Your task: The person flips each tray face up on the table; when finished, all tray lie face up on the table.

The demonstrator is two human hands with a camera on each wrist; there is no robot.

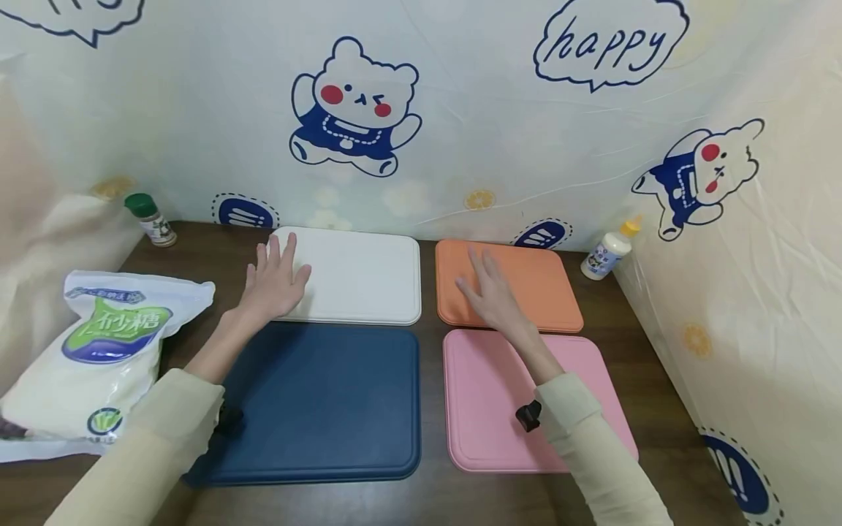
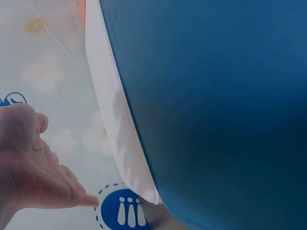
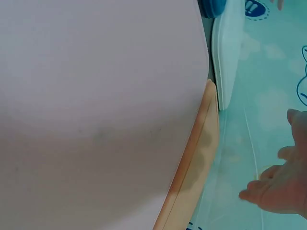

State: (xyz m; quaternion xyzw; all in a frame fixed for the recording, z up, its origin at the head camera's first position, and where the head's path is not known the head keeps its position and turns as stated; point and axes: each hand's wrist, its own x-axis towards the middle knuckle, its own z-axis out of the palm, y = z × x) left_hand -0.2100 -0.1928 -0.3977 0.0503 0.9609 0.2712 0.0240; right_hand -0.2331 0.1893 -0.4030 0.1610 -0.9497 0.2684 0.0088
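Observation:
My left hand (image 1: 272,281) is over the left edge of a white rectangular tray-like board (image 1: 362,277), its fingers spread and nothing in its grasp. Below that board lies a larger dark blue one (image 1: 329,402), with my left forearm across its upper left corner. On the right, my right hand (image 1: 492,292) hovers over an orange board (image 1: 542,285), fingers extended and holding nothing. A pink board (image 1: 487,409) lies under my right forearm. In the left wrist view the left hand (image 2: 38,167) shows beside the blue board; the right hand (image 3: 283,177) shows in the right wrist view.
A big bag of white sugar (image 1: 112,358) lies at the left. Behind it stands a small green-capped shaker (image 1: 154,221). A white bottle with a yellow tip (image 1: 608,252) is at the back right. Printed cloth (image 1: 460,131) walls in the brown table (image 1: 430,409).

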